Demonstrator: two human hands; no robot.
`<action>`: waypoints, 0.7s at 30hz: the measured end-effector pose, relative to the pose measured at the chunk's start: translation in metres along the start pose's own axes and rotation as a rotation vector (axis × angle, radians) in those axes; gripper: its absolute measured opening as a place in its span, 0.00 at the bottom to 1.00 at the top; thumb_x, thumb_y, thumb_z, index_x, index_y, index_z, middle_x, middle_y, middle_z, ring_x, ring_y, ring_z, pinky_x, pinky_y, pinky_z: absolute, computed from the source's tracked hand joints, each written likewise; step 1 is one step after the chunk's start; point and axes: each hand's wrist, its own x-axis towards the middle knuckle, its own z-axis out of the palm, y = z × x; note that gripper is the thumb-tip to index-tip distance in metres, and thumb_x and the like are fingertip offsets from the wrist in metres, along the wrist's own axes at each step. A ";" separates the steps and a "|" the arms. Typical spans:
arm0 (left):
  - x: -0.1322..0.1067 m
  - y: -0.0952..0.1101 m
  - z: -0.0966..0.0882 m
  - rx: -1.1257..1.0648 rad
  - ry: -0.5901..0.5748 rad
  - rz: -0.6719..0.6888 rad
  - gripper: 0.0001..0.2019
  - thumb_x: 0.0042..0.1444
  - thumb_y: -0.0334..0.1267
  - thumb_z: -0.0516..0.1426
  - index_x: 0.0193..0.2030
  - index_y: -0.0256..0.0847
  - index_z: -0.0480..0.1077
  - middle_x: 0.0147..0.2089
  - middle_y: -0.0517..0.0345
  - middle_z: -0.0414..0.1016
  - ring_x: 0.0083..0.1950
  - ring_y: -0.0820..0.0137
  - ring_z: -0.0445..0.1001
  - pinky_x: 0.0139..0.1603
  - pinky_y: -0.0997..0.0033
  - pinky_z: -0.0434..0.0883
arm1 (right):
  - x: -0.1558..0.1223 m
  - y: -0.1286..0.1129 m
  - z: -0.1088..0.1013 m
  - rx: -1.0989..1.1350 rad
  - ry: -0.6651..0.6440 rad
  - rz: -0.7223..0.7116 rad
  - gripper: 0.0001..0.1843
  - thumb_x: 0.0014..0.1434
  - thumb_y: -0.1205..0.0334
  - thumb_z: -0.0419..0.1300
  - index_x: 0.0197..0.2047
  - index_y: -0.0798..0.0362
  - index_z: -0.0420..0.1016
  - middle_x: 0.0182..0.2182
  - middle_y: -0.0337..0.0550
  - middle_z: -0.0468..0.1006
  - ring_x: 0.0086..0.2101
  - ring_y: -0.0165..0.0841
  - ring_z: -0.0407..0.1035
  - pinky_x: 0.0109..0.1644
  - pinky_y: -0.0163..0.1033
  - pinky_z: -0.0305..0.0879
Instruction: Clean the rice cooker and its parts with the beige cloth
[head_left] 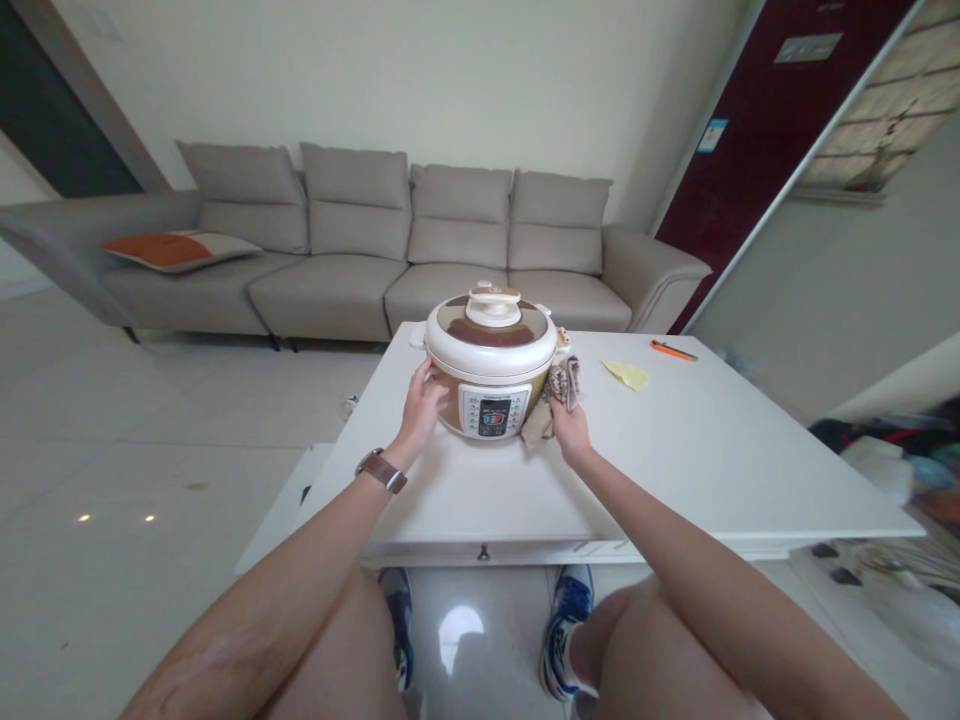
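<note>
An electric pressure cooker (491,362) with a white and brown lid stands upright on the white table (637,480), its control panel facing me. My left hand (424,405) rests against the cooker's left side, its fingers apart and curved along the body, holding nothing. Bunched in my right hand (571,425) is a grey-brown cloth (562,383), which lies against the cooker's lower right side. A part of the cloth hangs down to the tabletop. The fingers of my right hand are partly hidden behind the cloth.
Right of the cooker lie a yellow cloth or paper piece (627,375) and an orange utility knife (673,350). A grey sofa (450,290) with an orange and white cushion (180,250) stands behind the table. A drawer knob (484,552) sits on the table's near side.
</note>
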 end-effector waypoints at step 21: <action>0.001 -0.001 0.001 0.011 -0.004 0.013 0.37 0.52 0.36 0.58 0.71 0.49 0.63 0.72 0.49 0.66 0.70 0.55 0.67 0.52 0.59 0.78 | -0.102 -0.039 0.026 0.392 -0.033 0.319 0.23 0.48 0.45 0.69 0.41 0.53 0.79 0.33 0.43 0.84 0.31 0.37 0.76 0.30 0.36 0.68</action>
